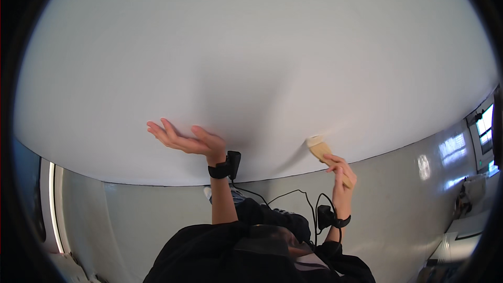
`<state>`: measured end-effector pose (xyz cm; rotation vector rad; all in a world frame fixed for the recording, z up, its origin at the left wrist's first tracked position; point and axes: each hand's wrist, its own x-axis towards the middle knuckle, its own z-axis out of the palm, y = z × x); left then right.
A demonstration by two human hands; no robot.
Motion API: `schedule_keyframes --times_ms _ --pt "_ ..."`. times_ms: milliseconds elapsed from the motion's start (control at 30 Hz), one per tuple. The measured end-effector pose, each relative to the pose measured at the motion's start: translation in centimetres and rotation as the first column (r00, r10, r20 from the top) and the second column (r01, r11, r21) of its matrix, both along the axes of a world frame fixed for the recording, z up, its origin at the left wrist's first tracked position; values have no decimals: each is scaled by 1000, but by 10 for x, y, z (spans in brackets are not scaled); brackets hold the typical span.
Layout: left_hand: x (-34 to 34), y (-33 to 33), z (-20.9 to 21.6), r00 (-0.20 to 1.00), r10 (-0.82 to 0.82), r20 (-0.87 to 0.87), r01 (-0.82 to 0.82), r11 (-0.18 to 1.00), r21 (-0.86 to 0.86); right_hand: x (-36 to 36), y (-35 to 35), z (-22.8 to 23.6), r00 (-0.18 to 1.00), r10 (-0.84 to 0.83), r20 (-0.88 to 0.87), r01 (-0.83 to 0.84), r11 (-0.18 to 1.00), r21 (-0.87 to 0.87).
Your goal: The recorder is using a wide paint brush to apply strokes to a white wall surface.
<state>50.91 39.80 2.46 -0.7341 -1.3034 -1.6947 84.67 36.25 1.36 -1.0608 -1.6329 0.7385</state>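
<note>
My right hand (340,170) is closed around the wooden handle of a flat paintbrush (320,150). The brush's pale bristles point up and away from me and meet the large white wall (346,63) in front, or come very close to it. A faint, slightly lighter patch shows by the bristle tip. To the left, my left hand (188,141) is raised beside the same wall with its fingers stretched out and nothing in it. Whether its edge touches the surface, I cannot tell.
A grey, shiny floor (390,183) runs along the wall's lower edge. Black boxes on wrist straps sit at both wrists, joined by a loose black cable (301,192). At the far right are a window (486,126) and a pale piece of equipment (461,249).
</note>
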Motion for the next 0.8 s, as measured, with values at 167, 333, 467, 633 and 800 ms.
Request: schedule_keyframes --times_ms 167,333,467,633,800 --pt "-3 1 -4 1000 17 19 -17 1000 -12 -4 -2 -11 998 56 42 -51 992 -113" --pt "-3 2 -7 1000 4 6 -4 1000 1 17 -23 39 991 -15 -134 54 954 296" --pt "-3 2 -5 1000 -2 4 2 1000 5 26 -13 62 976 -34 -216 173 722 670" --pt "-4 1 -9 1000 -10 11 10 1000 8 9 0 59 988 -150 -31 151 926 346" --pt "-1 2 -4 1000 -15 13 15 1000 11 12 -2 34 994 -85 -62 96 970 222"
